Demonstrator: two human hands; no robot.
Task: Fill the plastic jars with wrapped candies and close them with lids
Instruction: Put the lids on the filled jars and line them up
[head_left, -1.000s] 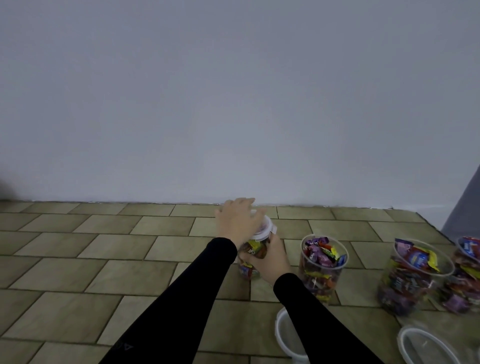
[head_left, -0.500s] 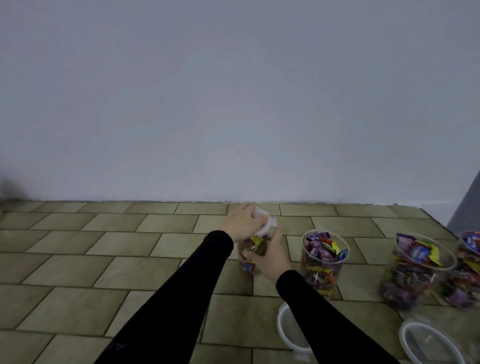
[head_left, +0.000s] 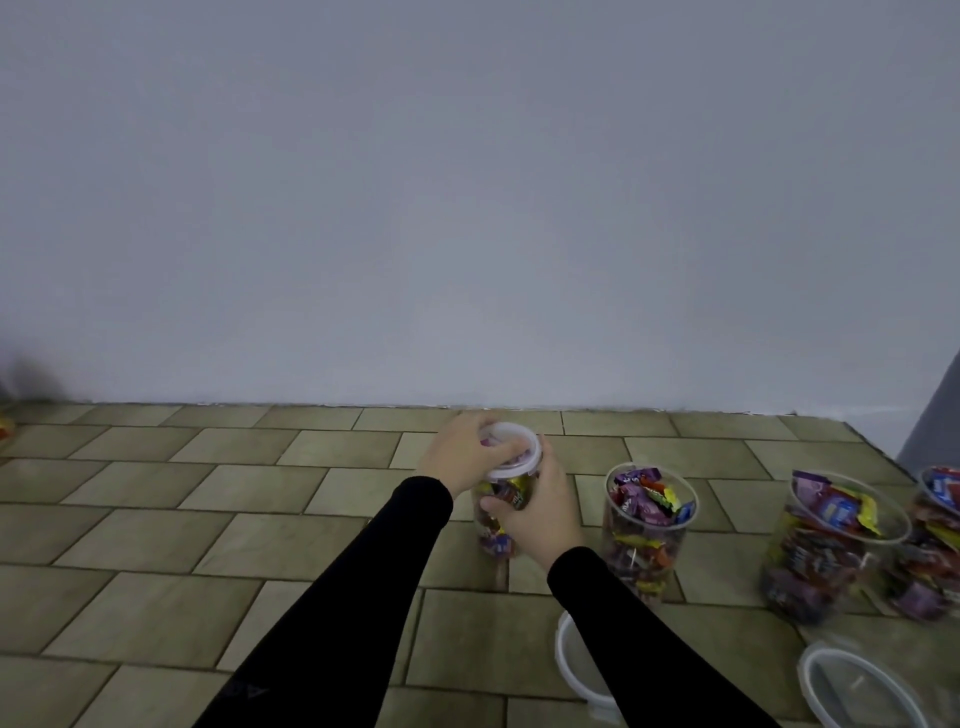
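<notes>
Tiled floor (head_left: 156, 545) against a plain wall carries the work. I now have the left hand (head_left: 462, 452) curled over the white lid (head_left: 511, 452), where a second ago it lay flat on top; the lid sits tilted on the filled jar (head_left: 498, 519). The right hand (head_left: 540, 512) grips the jar's wall. Judgement: the lid is seating, not yet closed. Three filled jars to the right are uncapped.

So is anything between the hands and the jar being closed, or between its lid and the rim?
Nothing visible. The left hand grips the white lid on top of the jar, and the right hand holds the jar's side.
</notes>
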